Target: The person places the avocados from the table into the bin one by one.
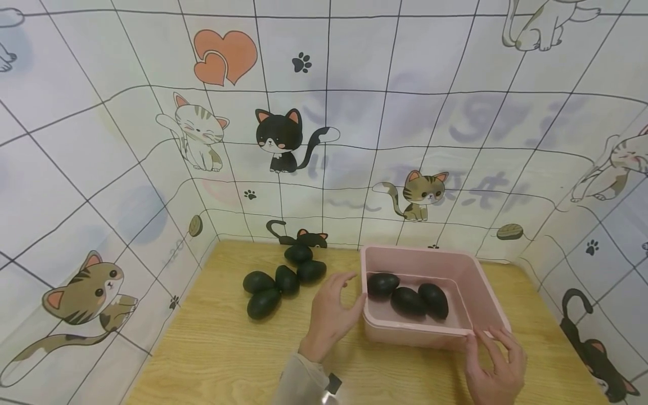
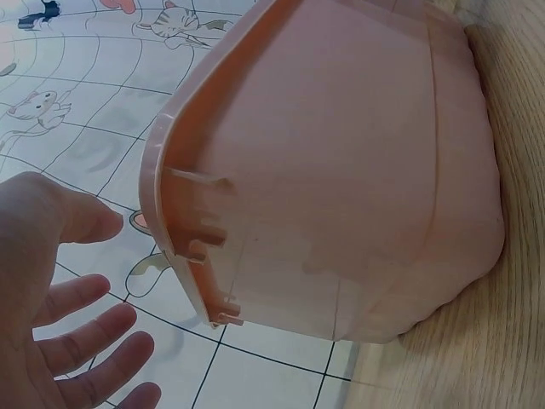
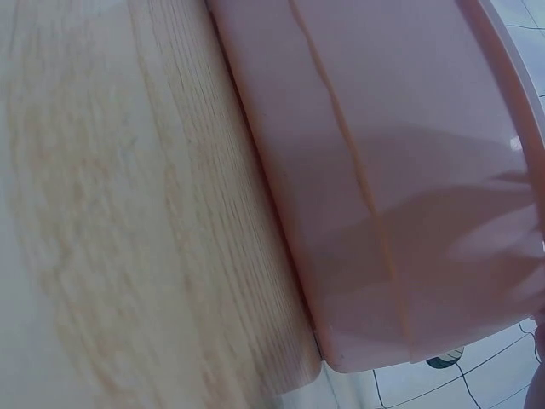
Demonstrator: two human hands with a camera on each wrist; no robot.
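Note:
A pink plastic bin (image 1: 420, 332) sits on the wood-grain table, with three dark avocados (image 1: 409, 301) lying inside it. My right hand (image 1: 496, 363) grips the rim at the near right corner, fingertips over the edge and thumb at the front wall. Only a sliver of that hand shows in the right wrist view. Beside the bin's left wall is my left hand (image 1: 331, 315), its thumb toward the rim and its fingers spread and holding nothing. In the left wrist view, a gap shows between those fingers (image 2: 98, 341) and the bin's rim (image 2: 153, 170).
Several more dark avocados (image 1: 286, 280) lie in a cluster on the table, left of my left hand. A white sheet (image 1: 354, 112) printed with cats and grid lines rises behind the table (image 1: 217, 349) and along both sides.

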